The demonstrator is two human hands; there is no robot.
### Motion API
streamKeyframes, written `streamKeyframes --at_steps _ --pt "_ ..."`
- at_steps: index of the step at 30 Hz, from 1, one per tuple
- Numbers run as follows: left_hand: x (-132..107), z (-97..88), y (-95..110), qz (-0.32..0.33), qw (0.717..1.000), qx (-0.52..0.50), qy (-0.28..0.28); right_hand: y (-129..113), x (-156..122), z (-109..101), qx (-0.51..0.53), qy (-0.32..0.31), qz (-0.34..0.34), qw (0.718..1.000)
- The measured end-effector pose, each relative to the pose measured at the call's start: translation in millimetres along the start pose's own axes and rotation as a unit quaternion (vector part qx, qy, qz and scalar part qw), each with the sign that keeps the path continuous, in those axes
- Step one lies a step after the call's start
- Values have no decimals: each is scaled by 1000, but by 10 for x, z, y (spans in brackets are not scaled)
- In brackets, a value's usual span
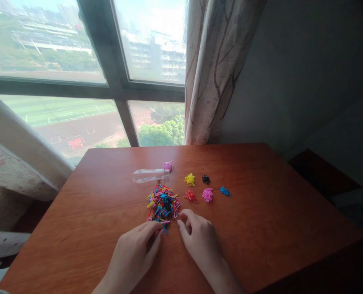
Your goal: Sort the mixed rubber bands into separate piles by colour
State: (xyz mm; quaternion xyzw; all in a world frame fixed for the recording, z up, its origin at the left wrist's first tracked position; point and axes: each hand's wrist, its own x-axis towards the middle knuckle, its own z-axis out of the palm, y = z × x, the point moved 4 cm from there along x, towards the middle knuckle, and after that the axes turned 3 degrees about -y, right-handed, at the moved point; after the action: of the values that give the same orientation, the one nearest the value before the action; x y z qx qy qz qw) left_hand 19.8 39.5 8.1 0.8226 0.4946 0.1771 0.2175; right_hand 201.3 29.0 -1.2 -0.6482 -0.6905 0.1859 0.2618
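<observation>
A mixed heap of small coloured rubber bands (163, 200) lies on the table in front of me. At its near edge, my left hand (141, 243) is closed in a pinch, with a pink rubber band (165, 222) sticking out from the fingertips. A blue band hangs just below them. My right hand (199, 234) has its thumb and forefinger closed at the heap's right edge; what they hold, if anything, is too small to make out. Sorted by colour, little piles lie to the right: yellow (189, 179), black (205, 179), red (191, 196), pink (207, 194) and blue (224, 191).
Behind the heap, a clear plastic bottle (149, 176) lies on its side, with a pink lid (168, 165) by its right end. The brown wooden table (279, 216) reaches back to a window (157, 53) and a patterned curtain (212, 69).
</observation>
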Motion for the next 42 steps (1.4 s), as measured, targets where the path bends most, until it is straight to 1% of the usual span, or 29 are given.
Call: streamKeyframes --at_steps 3,7,16,23,26,28,30,34,36,39,42 --pt "-15 40 3 10 1000 9 -2 2 21 8 -28 -4 6 1000" --pt "7 49 32 11 999 37 -13 -11 36 16 -40 -4 -3 999" --pt "6 61 42 -2 998 51 -31 -8 -24 35 -25 22 -21 999" --pt "8 69 32 -1 999 46 -28 4 -26 60 -27 27 -23 999" --pt "4 67 28 3 999 43 -27 33 -16 43 -3 30 -19 999" --pt "5 55 34 10 999 41 -23 96 11 -17 20 35 -13 999" --pt "8 43 42 16 999 42 -21 205 60 -135 29 54 0 998" --pt "11 37 49 17 998 46 -31 504 185 -466 -7 123 28 992" --pt "10 38 48 13 998 48 -36 641 241 -593 -29 140 39 989" --pt "9 38 46 10 998 47 -39 787 299 -691 -55 141 51 987" --pt "11 40 48 12 998 48 -40 867 337 -705 -75 127 60 987"
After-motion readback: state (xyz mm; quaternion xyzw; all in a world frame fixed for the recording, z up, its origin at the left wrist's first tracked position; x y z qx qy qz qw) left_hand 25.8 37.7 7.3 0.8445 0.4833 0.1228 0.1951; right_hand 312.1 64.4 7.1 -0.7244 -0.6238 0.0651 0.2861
